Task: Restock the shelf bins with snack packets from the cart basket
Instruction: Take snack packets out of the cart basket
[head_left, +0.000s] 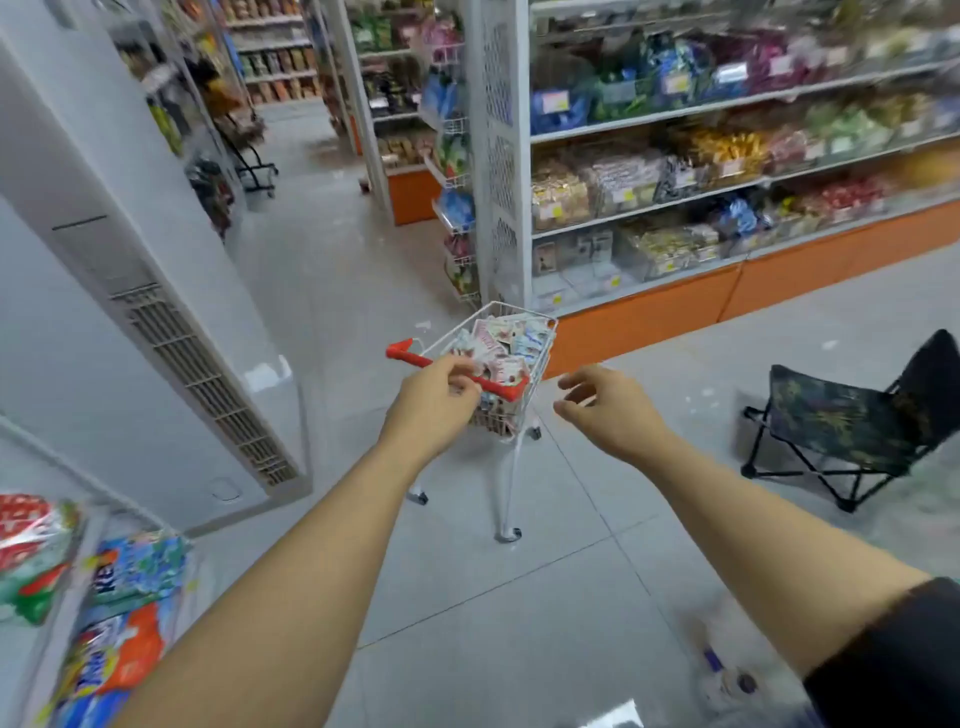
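A small white wire cart (540, 358) with a red handle (402, 352) stands on the floor in the aisle. Its basket is heaped with several snack packets (501, 338) in white, pink and blue wrappers. My left hand (434, 402) grips the red handle near its middle. My right hand (605, 408) hovers just right of the cart with loosely spread fingers, holding nothing. Shelf bins (670, 244) full of wrapped sweets and snacks line the shelving at the right.
A folding camouflage stool (841, 415) stands on the floor at right. A tall white air-conditioner unit (171, 312) rises at left. Bagged snacks (119, 613) sit on a rack at bottom left. Hanging wire racks (454, 197) cover the shelf end beyond the cart.
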